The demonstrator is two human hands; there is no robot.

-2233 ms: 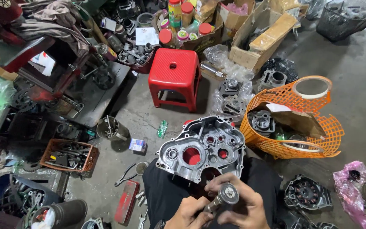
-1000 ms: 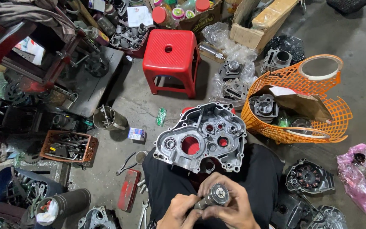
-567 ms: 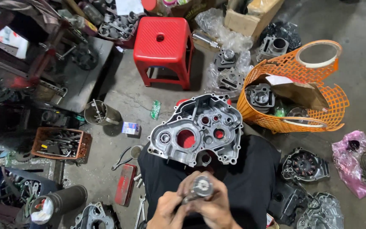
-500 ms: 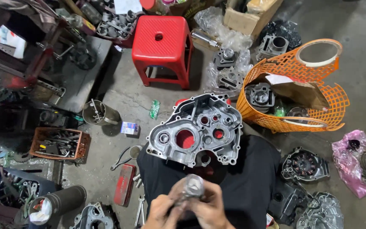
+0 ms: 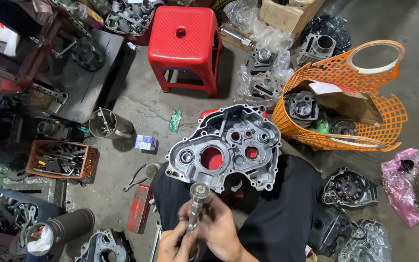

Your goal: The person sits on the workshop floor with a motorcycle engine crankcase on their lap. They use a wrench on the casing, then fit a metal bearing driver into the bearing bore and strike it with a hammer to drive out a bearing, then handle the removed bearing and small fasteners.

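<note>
Far left, an orange crate (image 5: 61,160) of loose tools sits on the concrete, with a steel can (image 5: 110,125) just beyond it and a black cylinder (image 5: 64,229) lying nearer the person. A red flat tool (image 5: 139,208) lies on the floor beside the person's left knee.

The left hand (image 5: 173,246) is at the bottom edge, fingers curled round the lower end of a steel shaft (image 5: 196,204); only part of that hand shows. The right hand (image 5: 219,230) is closed on the same shaft just above it, so both hands are clamped on it and touching each other. The shaft stands nearly upright, tilted a little to the right at the top, its long axis running from the hands up toward the crankcase (image 5: 226,150). Its round upper end sits just below the case's lower left edge, near but apart from it.

The case rests flat on the person's lap, open face up, directly ahead of the hands, the bearing bore at its left side closest to the shaft tip. The right hand is the nearer one to it.

Beyond the case stands a red stool (image 5: 185,46). To the right an orange mesh basket (image 5: 379,104) holds engine parts, well apart from the hands, and a stator cover (image 5: 349,188) lies by the right knee. The room between shaft and case is unobstructed.
</note>
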